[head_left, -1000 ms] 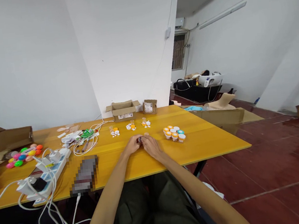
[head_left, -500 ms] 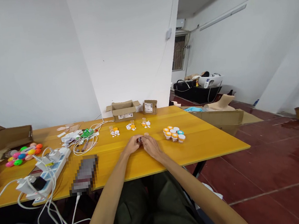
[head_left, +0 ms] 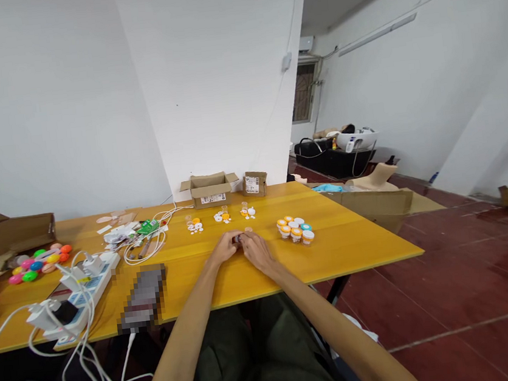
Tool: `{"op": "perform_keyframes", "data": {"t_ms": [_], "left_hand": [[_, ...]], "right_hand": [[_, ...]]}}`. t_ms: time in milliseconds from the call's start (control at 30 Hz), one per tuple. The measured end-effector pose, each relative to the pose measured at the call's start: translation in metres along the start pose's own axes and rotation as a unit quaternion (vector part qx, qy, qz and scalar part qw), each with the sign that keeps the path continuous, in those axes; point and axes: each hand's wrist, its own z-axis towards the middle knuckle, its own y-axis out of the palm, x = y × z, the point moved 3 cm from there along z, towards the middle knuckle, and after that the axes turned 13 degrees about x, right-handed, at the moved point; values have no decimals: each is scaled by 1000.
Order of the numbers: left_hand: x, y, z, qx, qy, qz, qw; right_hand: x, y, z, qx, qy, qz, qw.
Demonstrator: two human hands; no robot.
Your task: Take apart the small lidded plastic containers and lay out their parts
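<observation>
My left hand [head_left: 228, 246] and my right hand [head_left: 257, 249] meet over the middle of the table, with bent fingers closed around something small. The fingers cover most of that thing, so its kind does not show. Just beyond my right hand's fingertips is a small clear piece [head_left: 248, 229], partly hidden. Farther back lie three groups of loose small parts: white pieces [head_left: 195, 226] at left, orange and white pieces [head_left: 223, 218] in the middle, and white pieces [head_left: 250, 212] at right, each by a clear cup. To the right stands a cluster of small jars [head_left: 295, 231] with orange, white and teal lids.
An open cardboard box [head_left: 210, 190] and a smaller box [head_left: 254, 184] stand against the wall. On the left are a phone [head_left: 143, 298], a power strip [head_left: 91, 288] with tangled white cables, and colourful balls [head_left: 38, 264]. The table's right edge [head_left: 367, 217] borders a large carton.
The view has tilted very slightly. Both hands stay together in the same place, with only a small shift of the right hand's fingers.
</observation>
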Motion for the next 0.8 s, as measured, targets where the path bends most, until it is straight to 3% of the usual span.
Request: {"op": "perform_keyframes", "data": {"t_ms": [33, 133, 800], "left_hand": [[2, 2, -1, -40, 7, 7, 999], [9, 1, -2, -70, 32, 10, 997], [20, -1, -3, -77, 77, 79, 991]], "right_hand": [[0, 0, 0, -1, 3, -4, 1000], [-1, -2, 0, -5, 8, -5, 1000], [1, -6, 0, 23, -7, 45, 999]]}}
